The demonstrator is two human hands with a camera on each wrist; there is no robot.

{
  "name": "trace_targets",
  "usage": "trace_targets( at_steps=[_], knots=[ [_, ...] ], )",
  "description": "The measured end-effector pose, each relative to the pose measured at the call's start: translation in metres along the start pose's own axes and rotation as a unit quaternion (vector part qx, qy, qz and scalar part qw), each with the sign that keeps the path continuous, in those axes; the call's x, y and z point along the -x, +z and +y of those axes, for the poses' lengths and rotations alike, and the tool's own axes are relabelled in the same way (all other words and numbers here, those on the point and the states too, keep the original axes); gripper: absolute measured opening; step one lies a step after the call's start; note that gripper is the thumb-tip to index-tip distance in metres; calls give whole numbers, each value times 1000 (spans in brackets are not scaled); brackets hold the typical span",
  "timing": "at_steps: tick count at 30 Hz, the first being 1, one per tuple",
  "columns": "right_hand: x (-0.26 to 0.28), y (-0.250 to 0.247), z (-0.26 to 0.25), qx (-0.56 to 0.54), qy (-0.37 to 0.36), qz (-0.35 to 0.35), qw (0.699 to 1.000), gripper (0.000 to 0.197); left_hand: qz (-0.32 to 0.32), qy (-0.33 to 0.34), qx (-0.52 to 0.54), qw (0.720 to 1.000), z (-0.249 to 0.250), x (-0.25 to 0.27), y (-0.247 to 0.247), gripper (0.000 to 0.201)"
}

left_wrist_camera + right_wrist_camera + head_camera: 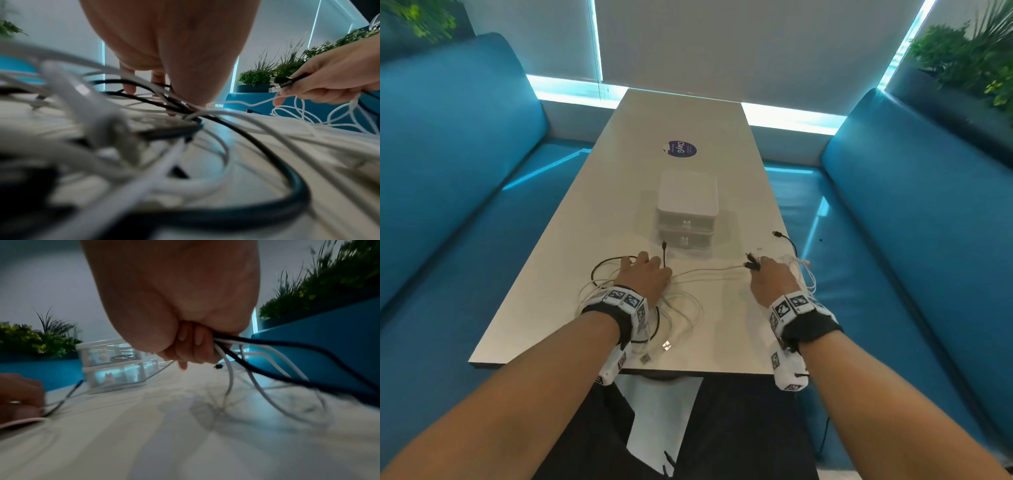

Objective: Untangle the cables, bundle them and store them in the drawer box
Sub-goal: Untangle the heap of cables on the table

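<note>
A tangle of white and black cables (683, 310) lies on the white table (688, 116) near its front edge. My left hand (646, 275) sits on the tangle, its thumb and fingers (192, 99) pinching several crossing strands against the table. A black plug (664, 245) sticks up beside its fingers. My right hand (770, 277) grips a bunch of cable ends (751, 263), with white and black strands (257, 356) trailing from the fist. The white two-drawer box (687, 202) stands just beyond both hands, both drawers closed.
Loose white loops (808, 274) hang over the table's right edge, and a black plug (777, 234) lies near it. A dark round sticker (681, 149) is farther back. Blue sofas (465, 164) flank the table, with plants (969, 58) behind.
</note>
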State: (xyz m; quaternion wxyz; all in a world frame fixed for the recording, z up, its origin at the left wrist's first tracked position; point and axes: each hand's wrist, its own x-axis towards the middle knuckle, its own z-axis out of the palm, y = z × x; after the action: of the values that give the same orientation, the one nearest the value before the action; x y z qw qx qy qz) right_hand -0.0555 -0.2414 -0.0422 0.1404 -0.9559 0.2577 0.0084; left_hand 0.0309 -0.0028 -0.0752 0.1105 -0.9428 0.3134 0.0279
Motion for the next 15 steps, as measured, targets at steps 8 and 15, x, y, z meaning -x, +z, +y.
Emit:
trace_targets(
  at_steps=[8,15],
  knots=[
    [12,25,-23,-134,-67,46,988,46,-7,33,-48,998,23,-2,-9,34],
    [9,19,-21,-168,-110,71,977,33,-30,58,-65,996,26,-8,-18,34]
  ],
)
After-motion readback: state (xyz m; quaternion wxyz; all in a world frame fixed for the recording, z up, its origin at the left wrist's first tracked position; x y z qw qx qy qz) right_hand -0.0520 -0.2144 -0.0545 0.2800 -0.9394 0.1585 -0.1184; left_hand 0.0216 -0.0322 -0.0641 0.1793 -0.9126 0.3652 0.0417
